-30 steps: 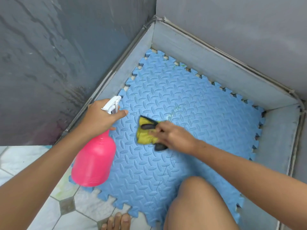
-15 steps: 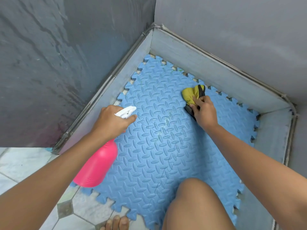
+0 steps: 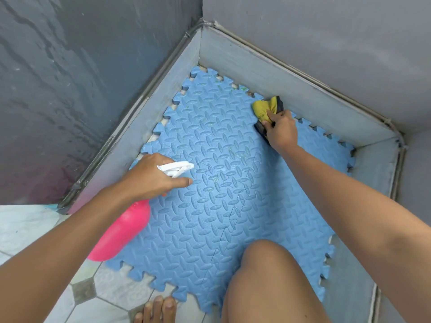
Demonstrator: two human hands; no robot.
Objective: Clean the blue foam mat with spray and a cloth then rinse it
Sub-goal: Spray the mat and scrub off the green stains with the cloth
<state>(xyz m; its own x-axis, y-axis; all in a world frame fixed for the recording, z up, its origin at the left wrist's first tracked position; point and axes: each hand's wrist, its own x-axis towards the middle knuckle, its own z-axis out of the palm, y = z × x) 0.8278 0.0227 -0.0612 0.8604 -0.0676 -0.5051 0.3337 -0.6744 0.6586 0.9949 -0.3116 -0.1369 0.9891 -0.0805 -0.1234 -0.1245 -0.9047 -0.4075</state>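
Observation:
The blue foam mat (image 3: pixel 210 229), made of interlocking tiles with a raised oval pattern, lies on the floor in a wall corner. My left hand (image 3: pixel 151 178) grips a pink spray bottle (image 3: pixel 119 234) by its neck, the white nozzle (image 3: pixel 177 168) pointing right over the mat's middle, forefinger stretched under it. My right hand (image 3: pixel 281 129) presses a yellow and black cloth (image 3: pixel 267 108) onto the mat near its far edge, close to the grey skirting. Small greenish marks show on the mat around the centre.
Grey walls (image 3: pixel 81 89) and grey skirting (image 3: pixel 303 101) enclose the mat on the left, far and right sides. White patterned floor tiles (image 3: pixel 35 229) lie at the lower left. My bare knee (image 3: pixel 268 280) rests on the mat's near part, my toes (image 3: pixel 158 308) just off its edge.
My right hand has swept the cloth from the mat's centre up to the far edge and a little further on. My left hand has swung the bottle so the nozzle points over the mat.

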